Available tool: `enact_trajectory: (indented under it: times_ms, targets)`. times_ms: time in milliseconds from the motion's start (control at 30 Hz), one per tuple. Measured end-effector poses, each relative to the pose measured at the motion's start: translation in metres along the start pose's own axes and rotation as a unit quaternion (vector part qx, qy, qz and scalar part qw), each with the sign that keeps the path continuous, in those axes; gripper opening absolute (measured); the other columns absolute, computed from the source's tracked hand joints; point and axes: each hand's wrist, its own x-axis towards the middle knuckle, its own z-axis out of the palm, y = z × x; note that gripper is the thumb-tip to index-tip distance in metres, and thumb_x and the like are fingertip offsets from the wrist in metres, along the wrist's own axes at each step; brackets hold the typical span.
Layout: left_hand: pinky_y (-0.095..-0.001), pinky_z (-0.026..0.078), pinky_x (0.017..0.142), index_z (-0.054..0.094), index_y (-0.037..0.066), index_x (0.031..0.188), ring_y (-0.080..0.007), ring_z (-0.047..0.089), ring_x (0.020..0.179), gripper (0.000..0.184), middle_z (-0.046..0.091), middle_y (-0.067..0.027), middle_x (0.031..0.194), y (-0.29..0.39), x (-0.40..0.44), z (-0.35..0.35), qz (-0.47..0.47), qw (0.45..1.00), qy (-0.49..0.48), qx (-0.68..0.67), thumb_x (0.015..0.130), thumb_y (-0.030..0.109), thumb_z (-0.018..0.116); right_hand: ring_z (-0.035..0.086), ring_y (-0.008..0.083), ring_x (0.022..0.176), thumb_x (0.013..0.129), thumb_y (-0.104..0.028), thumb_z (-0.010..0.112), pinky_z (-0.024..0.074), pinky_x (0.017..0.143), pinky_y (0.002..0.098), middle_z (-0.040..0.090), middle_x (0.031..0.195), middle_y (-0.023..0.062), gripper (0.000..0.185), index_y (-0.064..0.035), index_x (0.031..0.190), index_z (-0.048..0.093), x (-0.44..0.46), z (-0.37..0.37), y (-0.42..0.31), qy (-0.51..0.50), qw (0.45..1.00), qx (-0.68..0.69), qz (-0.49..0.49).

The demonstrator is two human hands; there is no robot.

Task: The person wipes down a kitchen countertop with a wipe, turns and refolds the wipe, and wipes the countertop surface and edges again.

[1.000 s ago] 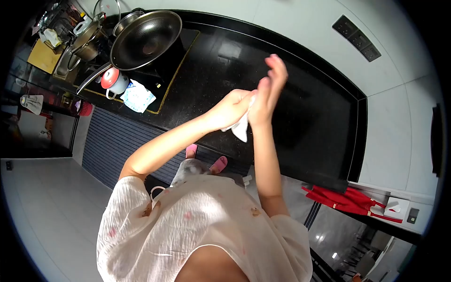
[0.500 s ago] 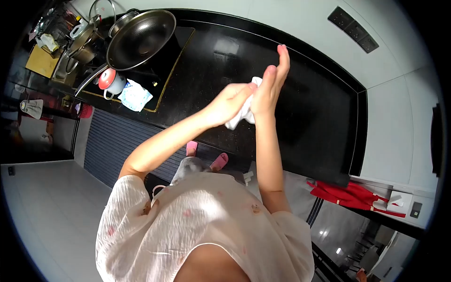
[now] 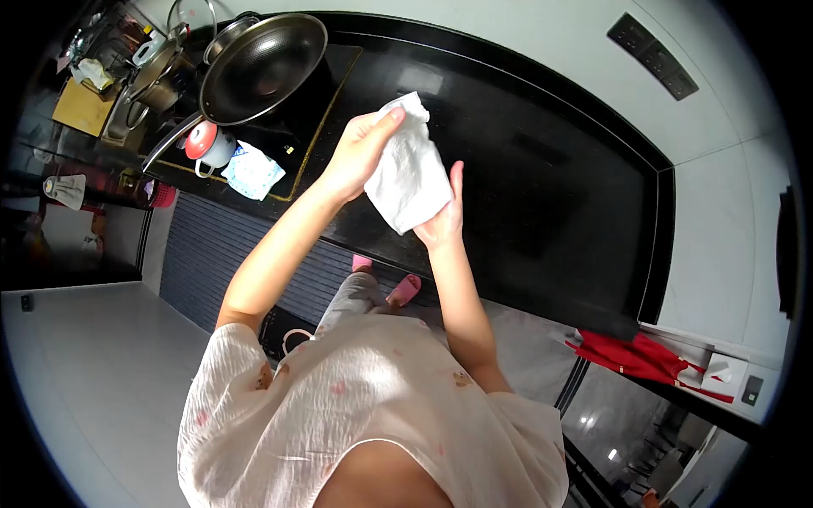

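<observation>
We pinch the white cloth (image 3: 408, 173) in our left hand (image 3: 356, 157), its near end against our open right hand (image 3: 444, 225), over the black counter (image 3: 550, 220).

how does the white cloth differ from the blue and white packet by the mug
The white cloth is plain, while the packet has blue markings.
The cloth is held up, gripped by the left hand with its lower end at the right hand; the packet lies beside the mug.
Both are mostly white.
</observation>
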Motion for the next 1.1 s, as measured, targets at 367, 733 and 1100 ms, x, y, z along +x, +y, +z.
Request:
enact_trajectory:
  times_ms: [367,733,1100]
  targets:
    - [-0.0168,0.036,0.046,0.056,0.002,0.076,-0.003,0.045,0.052,0.037,0.052,0.0017,0.063,-0.043,-0.01,-0.004,-0.028,0.995,0.077,-0.054,0.089,0.031,0.037,0.04,0.0093,0.047,0.079,-0.008,0.054,0.0317,0.044,0.0242,0.041,0.052,0.0044,0.027,-0.0004,0.056,0.04,0.06,0.06,0.012,0.151,0.678,-0.578,-0.429]
    - [-0.0162,0.029,0.039,0.053,0.005,0.08,-0.0038,0.041,0.045,0.031,0.049,0.0024,0.058,-0.027,0.036,-0.061,-0.102,0.986,-0.091,-0.092,0.086,0.032,0.041,0.046,0.0229,0.091,0.073,-0.004,0.052,0.0346,0.081,0.0318,0.049,0.099,0.0116,0.01,-0.0013,0.066,0.045,0.117,0.055,0.014,0.033,0.64,-0.646,-0.415]
    - [-0.0173,0.038,0.056,0.057,-0.001,0.08,-0.0025,0.048,0.063,0.026,0.055,0.0016,0.069,-0.035,0.079,-0.08,0.023,0.998,0.01,-0.052,0.087,0.02,0.043,0.042,0.0219,0.107,0.088,-0.022,0.035,0.0299,0.093,0.0328,0.044,0.117,0.0153,0.026,-0.0005,0.097,0.044,0.117,0.091,0.038,0.099,0.93,-0.186,-0.302]
